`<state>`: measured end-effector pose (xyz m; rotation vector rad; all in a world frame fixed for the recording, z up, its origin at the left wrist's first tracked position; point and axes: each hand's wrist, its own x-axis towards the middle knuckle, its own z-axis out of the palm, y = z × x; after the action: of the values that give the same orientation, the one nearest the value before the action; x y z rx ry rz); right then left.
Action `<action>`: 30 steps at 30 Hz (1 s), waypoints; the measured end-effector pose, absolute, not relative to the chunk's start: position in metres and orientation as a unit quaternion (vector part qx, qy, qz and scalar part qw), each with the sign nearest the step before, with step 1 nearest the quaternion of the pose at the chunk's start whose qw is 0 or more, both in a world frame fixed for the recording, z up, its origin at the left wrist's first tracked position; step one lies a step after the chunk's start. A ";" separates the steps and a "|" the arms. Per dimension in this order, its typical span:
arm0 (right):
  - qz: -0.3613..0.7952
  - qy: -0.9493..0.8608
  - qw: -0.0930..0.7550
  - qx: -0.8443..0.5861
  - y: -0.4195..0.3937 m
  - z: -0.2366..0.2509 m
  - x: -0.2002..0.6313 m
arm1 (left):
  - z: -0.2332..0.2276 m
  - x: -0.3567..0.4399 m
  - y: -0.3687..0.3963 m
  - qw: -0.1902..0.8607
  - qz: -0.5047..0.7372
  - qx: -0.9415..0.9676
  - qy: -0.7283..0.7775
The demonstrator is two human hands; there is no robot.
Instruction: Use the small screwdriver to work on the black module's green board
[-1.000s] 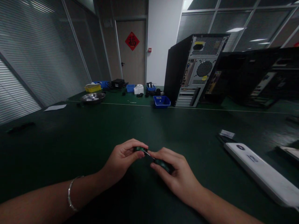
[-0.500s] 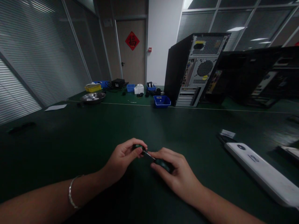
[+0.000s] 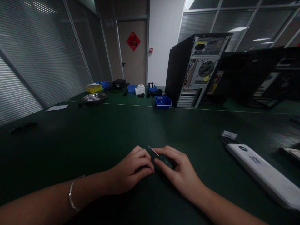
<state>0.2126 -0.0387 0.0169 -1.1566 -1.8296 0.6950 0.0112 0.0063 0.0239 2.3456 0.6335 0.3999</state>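
Note:
Low over the dark green table, my right hand (image 3: 179, 168) is wrapped around the dark handle of a small screwdriver (image 3: 167, 160). Its thin metal shaft (image 3: 154, 151) sticks out past the index finger, up and to the left, with the tip free. Close by on the left, my left hand (image 3: 133, 170) has its fingers curled in and its back toward me. Whatever lies inside those fingers is hidden. The two hands are a small gap apart.
A white bar-shaped device (image 3: 260, 168) lies at the right. Farther back stand a computer tower (image 3: 199, 70), a blue tray (image 3: 163, 102), a metal bowl (image 3: 94, 98) and a yellow basket (image 3: 94, 88). Paper (image 3: 57, 107) lies at the far left.
My left hand has turned over and curled, so the small dark green piece it pinched at the screwdriver's tip is now out of sight. The screwdriver tip has come free of it.

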 end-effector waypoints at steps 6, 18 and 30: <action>0.282 -0.727 0.402 -0.480 -0.036 0.018 0.213 | 0.025 0.011 0.006 0.331 0.185 0.886 0.267; 0.254 -0.697 0.362 -0.565 -0.030 0.010 0.226 | 0.035 0.014 -0.004 0.240 0.119 0.894 0.359; 0.270 -0.723 0.281 -0.570 -0.031 0.013 0.228 | 0.022 0.010 0.006 0.418 0.260 0.799 0.345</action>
<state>0.2280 -0.0305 0.0127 -1.5268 -1.9387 0.7244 0.0100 0.0056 0.0224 2.0048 0.8649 0.6521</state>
